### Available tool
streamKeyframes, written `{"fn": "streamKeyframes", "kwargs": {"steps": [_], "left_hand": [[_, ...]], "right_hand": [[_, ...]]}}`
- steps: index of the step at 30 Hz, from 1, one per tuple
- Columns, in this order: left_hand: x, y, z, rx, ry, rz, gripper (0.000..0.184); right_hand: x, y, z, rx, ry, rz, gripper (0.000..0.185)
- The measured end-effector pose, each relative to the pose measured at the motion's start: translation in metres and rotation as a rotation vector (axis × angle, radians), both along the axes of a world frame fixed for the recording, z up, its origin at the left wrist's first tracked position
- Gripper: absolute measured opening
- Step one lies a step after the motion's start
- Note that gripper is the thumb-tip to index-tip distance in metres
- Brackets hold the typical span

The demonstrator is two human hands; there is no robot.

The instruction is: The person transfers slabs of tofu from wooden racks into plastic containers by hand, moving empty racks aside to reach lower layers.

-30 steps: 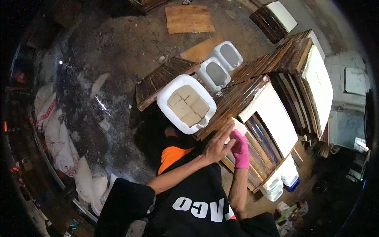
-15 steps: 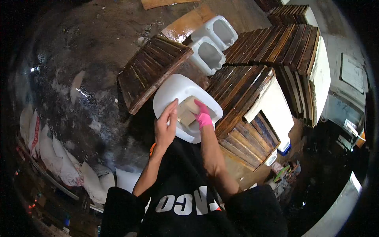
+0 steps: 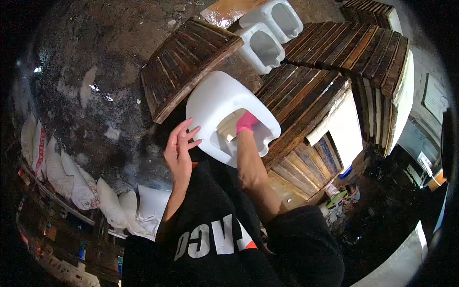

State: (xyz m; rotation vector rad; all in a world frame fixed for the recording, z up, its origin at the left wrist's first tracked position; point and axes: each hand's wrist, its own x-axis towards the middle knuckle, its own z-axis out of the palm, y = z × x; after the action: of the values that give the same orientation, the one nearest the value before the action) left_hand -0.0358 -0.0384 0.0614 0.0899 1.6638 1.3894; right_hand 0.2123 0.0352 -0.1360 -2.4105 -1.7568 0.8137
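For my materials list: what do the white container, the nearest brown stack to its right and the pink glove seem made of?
White container: probably plastic; smooth, slightly glossy, with rounded, moulded edges.
Brown stack: apparently wood; rough, dark finish, in uneven brown tones.
Pink glove: perhaps thin rubber, matte; fits closely, but exact material unclear.

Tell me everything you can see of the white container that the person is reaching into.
The white container looks like smooth, glossy plastic, with rounded corners and a wide opening facing up toward the person. A notch dips the rim at the near right. Pale blocky material shows inside. It sits between two stacks of dark wooden boards. The pink-gloved right hand is inside it; the bare left hand's fingertips are at its left side. Its base is hidden.
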Motion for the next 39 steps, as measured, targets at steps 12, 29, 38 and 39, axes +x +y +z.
{"fn": "streamKeyframes", "kwargs": {"steps": [12,29,38,39], "left_hand": [[0.117,0.046,0.011,0.328,0.164,0.046,0.032],[0.345,0.023,-0.009,0.424,0.590,-0.570,0.035],[0.392,0.061,-0.016,0.411,0.691,-1.548,0.056],[0.395,0.066,-0.019,0.421,0.725,-1.535,0.056]], "right_hand": [[-0.020,0.018,0.207,0.212,0.516,-0.089,0.022],[0.314,0.024,0.198,0.237,-0.134,1.105,0.056],[0.373,-0.060,0.273,0.303,-0.071,0.328,0.110],[0.364,-0.064,0.277,0.226,-0.053,0.282,0.112]]}}
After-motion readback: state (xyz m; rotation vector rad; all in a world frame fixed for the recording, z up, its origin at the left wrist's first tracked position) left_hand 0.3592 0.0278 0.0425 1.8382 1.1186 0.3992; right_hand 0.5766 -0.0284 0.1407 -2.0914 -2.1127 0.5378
